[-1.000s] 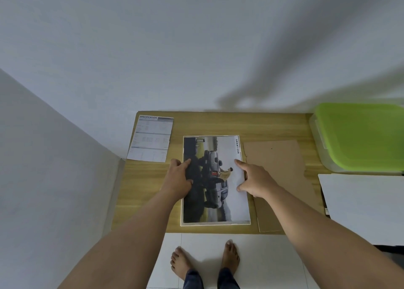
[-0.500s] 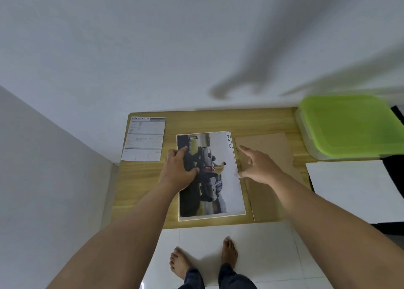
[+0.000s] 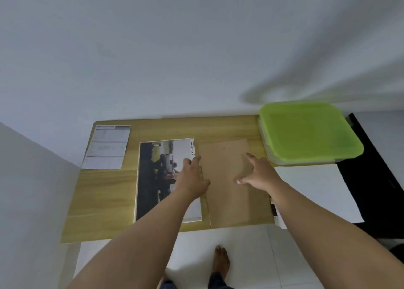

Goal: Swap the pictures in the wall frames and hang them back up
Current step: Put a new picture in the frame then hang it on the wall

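Note:
A car picture (image 3: 153,179) with a white border lies flat on the wooden table (image 3: 105,201). Right beside it lies a brown cardboard backing sheet (image 3: 225,164). My left hand (image 3: 192,177) reaches across the picture's right edge, fingers at the cardboard's left edge. My right hand (image 3: 258,173) is spread over the right part of the cardboard, fingers straight; whether it touches is unclear. A printed specification sheet (image 3: 107,146) lies at the table's far left corner. No wall frame is in view.
A clear box with a green lid (image 3: 306,131) stands at the table's far right. A white sheet (image 3: 312,192) lies on a black surface (image 3: 376,179) to the right. White walls close in behind and on the left. My bare feet are below on the tiled floor.
Both hands have left the car picture and moved right onto the cardboard sheet. The view has swung to the right.

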